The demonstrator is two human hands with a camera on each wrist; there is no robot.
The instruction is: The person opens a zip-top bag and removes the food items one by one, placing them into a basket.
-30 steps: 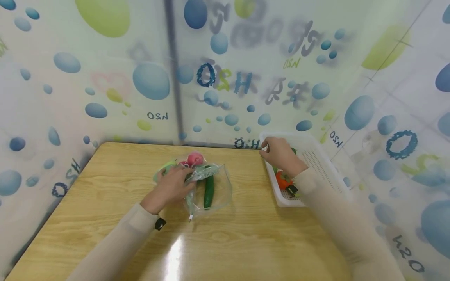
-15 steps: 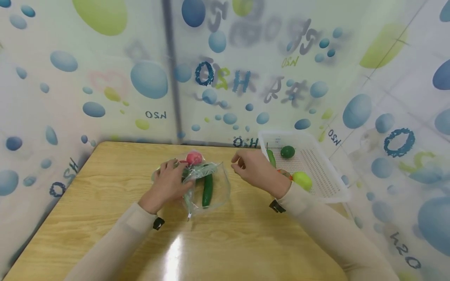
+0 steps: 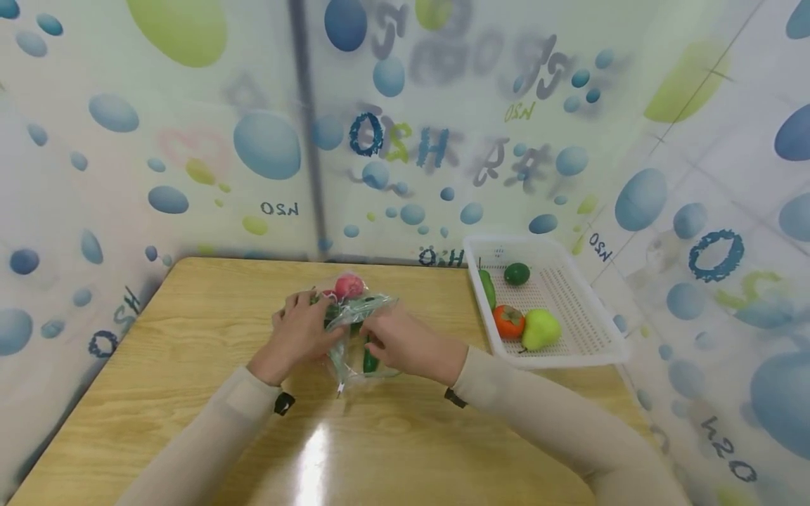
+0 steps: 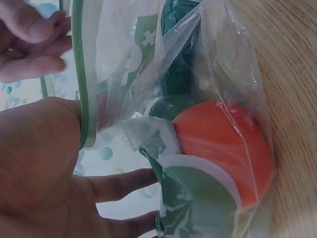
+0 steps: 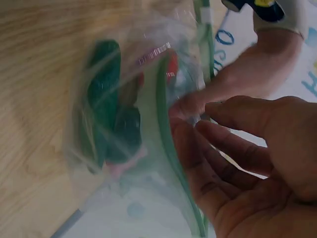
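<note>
A clear zip bag (image 3: pixel 373 303) lies on the table in the head view, with a cucumber (image 3: pixel 370 362) and a pink round item (image 3: pixel 349 285) showing in it. My left hand (image 3: pixel 297 337) holds the bag; in the left wrist view its thumb reaches inside the green-edged mouth while the fingers stay outside. Through the plastic show a red round item (image 4: pixel 223 144) and a green one with a pale rim (image 4: pixel 198 198). My right hand (image 3: pixel 405 344), fingers loosely bent with nothing between them, is at the bag's right side, fingertips right at the green zip edge (image 5: pixel 171 134).
To the right stands a white perforated basket (image 3: pixel 588 337). Inside are a green pepper (image 3: pixel 487 288), a dark green oval fruit (image 3: pixel 517 273), an orange persimmon (image 3: pixel 509 321) and a green pear (image 3: pixel 541 329). A patterned wall (image 3: pixel 392 211) borders the table's far edge.
My right hand has come left from over the basket to the bag's mouth, uncovering the fruit and vegetables in the basket. The left hand has stayed at the bag.
</note>
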